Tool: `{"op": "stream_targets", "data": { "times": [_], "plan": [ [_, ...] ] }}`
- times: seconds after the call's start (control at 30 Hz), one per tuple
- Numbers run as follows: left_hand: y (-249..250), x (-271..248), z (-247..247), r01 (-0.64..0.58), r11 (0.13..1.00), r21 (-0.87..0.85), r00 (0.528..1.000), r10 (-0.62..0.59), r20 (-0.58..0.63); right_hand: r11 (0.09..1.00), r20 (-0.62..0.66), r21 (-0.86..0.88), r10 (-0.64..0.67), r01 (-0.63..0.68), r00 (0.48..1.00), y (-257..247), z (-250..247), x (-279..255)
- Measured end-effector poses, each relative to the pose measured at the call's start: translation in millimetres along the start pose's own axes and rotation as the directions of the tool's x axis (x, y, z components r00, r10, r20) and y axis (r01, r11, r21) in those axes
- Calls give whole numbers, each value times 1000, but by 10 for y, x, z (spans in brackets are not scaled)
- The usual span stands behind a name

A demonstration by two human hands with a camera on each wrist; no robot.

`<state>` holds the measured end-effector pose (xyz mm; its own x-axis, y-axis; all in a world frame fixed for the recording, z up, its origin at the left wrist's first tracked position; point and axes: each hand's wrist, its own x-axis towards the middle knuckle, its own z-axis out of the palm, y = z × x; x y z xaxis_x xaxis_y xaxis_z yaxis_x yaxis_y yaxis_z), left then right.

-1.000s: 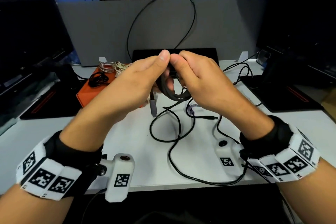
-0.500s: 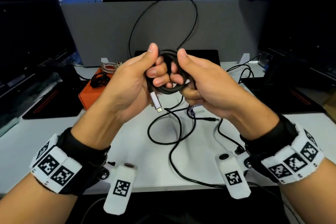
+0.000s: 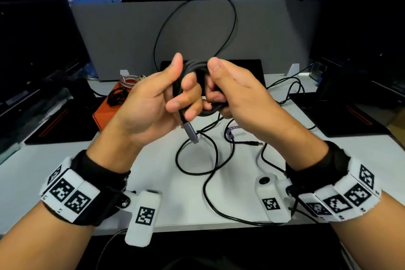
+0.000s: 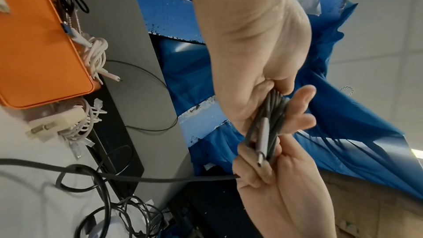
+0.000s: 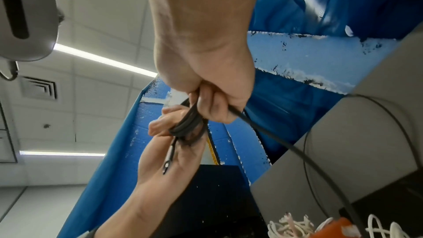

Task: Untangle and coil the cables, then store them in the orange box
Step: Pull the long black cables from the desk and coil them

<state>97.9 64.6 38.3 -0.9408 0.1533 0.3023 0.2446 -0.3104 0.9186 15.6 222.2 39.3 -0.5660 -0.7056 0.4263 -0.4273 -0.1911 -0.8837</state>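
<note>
Both hands hold a coiled grey cable (image 3: pixel 192 68) up above the desk. My left hand (image 3: pixel 182 96) grips the coil's left side, and the cable's silver USB plug (image 3: pixel 191 133) hangs below its fingers. My right hand (image 3: pixel 215 92) curls round the coil's right side. In the left wrist view the coil (image 4: pixel 272 113) and plug (image 4: pixel 263 142) lie between both palms, and a loose grey tail (image 4: pixel 160 179) runs off to the desk. The orange box (image 3: pixel 105 114) stands at the back left with a black coil (image 3: pixel 117 96) and a braided coil (image 3: pixel 129 80) on it.
Tangled thin black cables (image 3: pixel 197 160) with a barrel plug (image 3: pixel 254 144) lie on the white desk (image 3: pixel 54 160) under my hands. A white charger with its cord (image 4: pixel 59 126) sits beside the box. Dark mats flank the desk, and a grey partition (image 3: pixel 274 35) closes the back.
Both hands have turned palm-up toward me and risen a little, so the coil now stands between them. The USB plug has swung to hang below my left fingers.
</note>
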Motion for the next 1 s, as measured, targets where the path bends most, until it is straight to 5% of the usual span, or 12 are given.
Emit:
{"op": "stream_targets", "data": {
  "times": [0.17,0.27,0.4,0.47,0.53,0.63,0.7,0.73,0.8,0.9,0.93,1.0],
  "plan": [
    [-38,38,79,-9,948,-318,994,43,99,915,187,373,87,-153,978,7,-96,39],
    [-111,80,115,-23,904,-428,995,64,81,902,140,403,103,-152,985,119,-130,79],
    [-1,72,-1,-127,891,-436,992,120,-43,995,-86,-80,-63,56,994,304,-253,161],
    [132,51,-97,-258,847,-465,965,200,-169,869,-52,-475,-185,139,981,387,-346,168],
    [237,35,-195,-400,805,-438,905,271,-328,730,78,-672,-94,122,993,419,-366,154],
    [224,41,-251,-489,849,-201,802,347,-486,656,267,-738,73,155,961,366,-260,105],
    [141,64,-208,-389,881,269,749,473,-464,659,371,-721,105,215,923,287,-172,66],
    [91,71,-181,-296,798,524,753,533,-386,656,407,-710,87,255,909,258,-143,55],
    [6,69,-156,-142,549,824,822,529,-212,675,437,-665,6,319,899,215,-127,33],
    [-21,40,-186,32,147,989,926,369,-85,825,334,-507,-78,249,939,206,-218,73],
    [-14,28,-197,59,155,986,958,269,-99,858,293,-455,-109,239,950,188,-262,91],
    [12,1,-206,38,399,916,991,99,-85,877,214,-412,-172,248,962,165,-358,159]
  ]
}}
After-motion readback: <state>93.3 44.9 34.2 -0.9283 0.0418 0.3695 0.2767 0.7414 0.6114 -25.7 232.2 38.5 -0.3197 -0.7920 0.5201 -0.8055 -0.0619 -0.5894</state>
